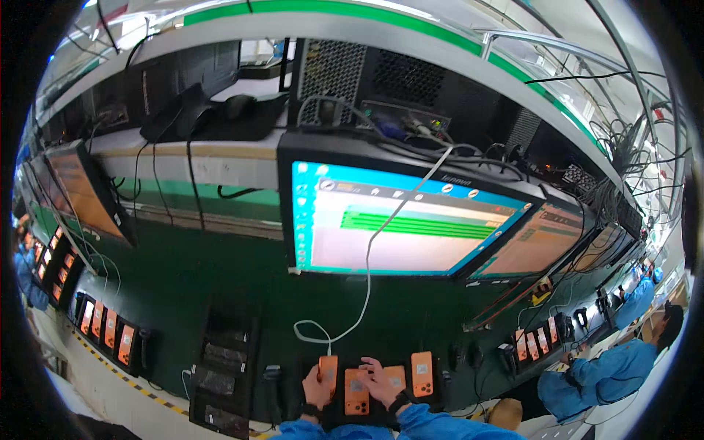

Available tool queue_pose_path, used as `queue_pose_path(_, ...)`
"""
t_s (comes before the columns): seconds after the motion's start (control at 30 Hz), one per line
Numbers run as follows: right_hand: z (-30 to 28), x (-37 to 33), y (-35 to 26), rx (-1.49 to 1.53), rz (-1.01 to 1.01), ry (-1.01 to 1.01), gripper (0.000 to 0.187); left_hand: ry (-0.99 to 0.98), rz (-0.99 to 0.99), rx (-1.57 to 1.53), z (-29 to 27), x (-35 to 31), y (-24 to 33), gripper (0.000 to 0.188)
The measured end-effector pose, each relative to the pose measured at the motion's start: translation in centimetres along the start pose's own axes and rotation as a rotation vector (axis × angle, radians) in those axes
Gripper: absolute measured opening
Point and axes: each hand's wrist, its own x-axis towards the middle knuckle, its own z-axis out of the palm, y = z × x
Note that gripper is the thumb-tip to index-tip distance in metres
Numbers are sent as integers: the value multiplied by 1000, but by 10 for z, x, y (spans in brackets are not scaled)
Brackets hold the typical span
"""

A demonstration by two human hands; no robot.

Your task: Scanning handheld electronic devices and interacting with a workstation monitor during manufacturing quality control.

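Note:
My left hand [315,389] is closed around an orange phone [329,372] held upright. A white cable [367,293] runs down from above and meets the top end of that phone. My right hand [378,384], with a dark band at the wrist, reaches over the black tray [433,405] with its fingers apart. Beneath and beside its fingers lie an orange phone [357,400] and another orange phone [397,375], partly covered by the hand. Farther right in the tray rests an orange phone [422,374] with its camera end toward me.
A lit monitor [396,235] stands beyond the green bench [176,271]. Left of me are a black tray [220,359] with clear plastic pieces and a row of orange phones [110,328]. At right, a person in blue [601,378] works near more orange phones [532,343].

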Motion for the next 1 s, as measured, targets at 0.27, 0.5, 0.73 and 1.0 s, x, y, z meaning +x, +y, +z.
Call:
queue_pose_path(0.27,34,17,21,-194,-343,-46,27,-145,169,-60,6,-63,24,24)
queue_pose_path(0.5,30,8,-5,313,-9,509,37,-311,158,247,-2,-76,33,25)
queue_pose_path(0.73,7,5,109,25,21,549,33,11,-58,243,-8,-20,-6,29)
queue_pose_path(1.0,19,-31,73,-52,57,349,38,105,232,437,-31,-33,4,43)
